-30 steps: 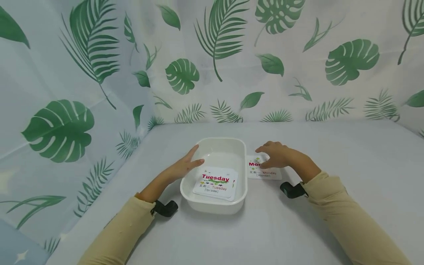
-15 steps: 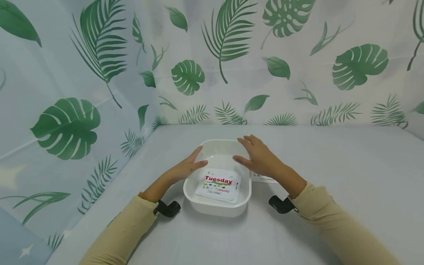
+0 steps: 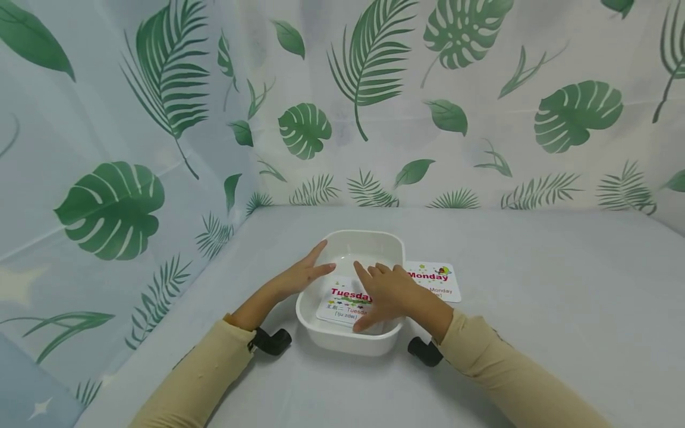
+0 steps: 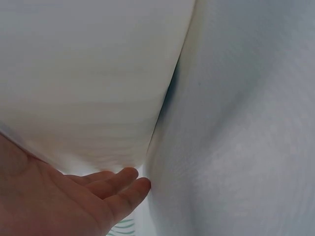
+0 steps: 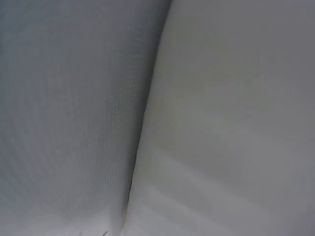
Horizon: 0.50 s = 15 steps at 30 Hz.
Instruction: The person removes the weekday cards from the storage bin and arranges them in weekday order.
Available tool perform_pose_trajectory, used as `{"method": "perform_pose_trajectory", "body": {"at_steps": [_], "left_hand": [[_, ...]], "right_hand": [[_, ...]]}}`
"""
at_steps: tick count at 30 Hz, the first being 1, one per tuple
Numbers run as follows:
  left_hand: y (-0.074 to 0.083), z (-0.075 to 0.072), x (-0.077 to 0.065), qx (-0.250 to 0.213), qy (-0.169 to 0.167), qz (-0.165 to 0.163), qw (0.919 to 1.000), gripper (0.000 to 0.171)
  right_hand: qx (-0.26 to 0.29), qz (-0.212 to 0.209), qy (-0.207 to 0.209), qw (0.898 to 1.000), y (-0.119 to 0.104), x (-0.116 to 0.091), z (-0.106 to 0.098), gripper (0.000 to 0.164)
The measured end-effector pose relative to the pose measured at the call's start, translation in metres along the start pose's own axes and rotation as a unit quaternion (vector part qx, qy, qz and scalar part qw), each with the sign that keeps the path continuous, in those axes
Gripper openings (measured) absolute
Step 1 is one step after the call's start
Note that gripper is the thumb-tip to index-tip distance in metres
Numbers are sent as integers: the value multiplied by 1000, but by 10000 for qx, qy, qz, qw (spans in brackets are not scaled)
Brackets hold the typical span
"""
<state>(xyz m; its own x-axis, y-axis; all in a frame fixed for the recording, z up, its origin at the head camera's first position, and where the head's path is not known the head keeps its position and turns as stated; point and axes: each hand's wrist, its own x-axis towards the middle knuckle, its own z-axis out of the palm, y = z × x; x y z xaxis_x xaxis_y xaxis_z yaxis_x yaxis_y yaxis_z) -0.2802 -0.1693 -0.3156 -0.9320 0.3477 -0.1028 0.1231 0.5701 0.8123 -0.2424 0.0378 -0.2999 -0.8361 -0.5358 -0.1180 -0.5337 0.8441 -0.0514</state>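
Right grip, a bare hand [image 3: 393, 294], is spread over the white plastic tub with rounded corners [image 3: 350, 345], thumb and index finger wide apart, grasping nothing I can see; its underside is hidden, so I can't judge contact. Left grip, also bare [image 3: 294, 278], lies relaxed along the tub's left wall, thumb reaching over the rim, not clenched.

Inside the tub, toward the near end and partly under the right grip, lies the white card printed with a red "Tuesday" [image 3: 342, 304]; whether more lie beneath it, I can't make out. Just right of the tub, flat on the pale tabletop [image 3: 524, 255], is the white card printed with a red "Monday" [image 3: 441, 279], its near-left part covered by the right wrist.

My worry is a thin card lying on a smooth floor: fingertips could skate across it instead of getting under an edge. The thumb, close to the near wall, might bump it and shift the tub, with the left grip this loose. A low beige sleeve [image 3: 481, 348] or black wrist mount [image 3: 425, 352] could also drag the "Monday" card.
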Motion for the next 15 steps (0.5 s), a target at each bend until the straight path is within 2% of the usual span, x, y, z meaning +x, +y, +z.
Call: {"method": "perform_pose_trajectory", "body": {"at_steps": [4, 8, 15], "left_hand": [[3, 0, -1, -21, -18, 27, 10000, 75], [4, 0, -1, 14, -25, 66, 10000, 75], [0, 0, -1, 95, -43, 35, 9999, 74]], "right_hand": [[-203, 95, -295, 9993, -1, 2, -2, 109], [-347, 80, -408, 9985, -1, 3, -4, 103], [-215, -71, -283, 9993, -2, 3, -2, 98]]}}
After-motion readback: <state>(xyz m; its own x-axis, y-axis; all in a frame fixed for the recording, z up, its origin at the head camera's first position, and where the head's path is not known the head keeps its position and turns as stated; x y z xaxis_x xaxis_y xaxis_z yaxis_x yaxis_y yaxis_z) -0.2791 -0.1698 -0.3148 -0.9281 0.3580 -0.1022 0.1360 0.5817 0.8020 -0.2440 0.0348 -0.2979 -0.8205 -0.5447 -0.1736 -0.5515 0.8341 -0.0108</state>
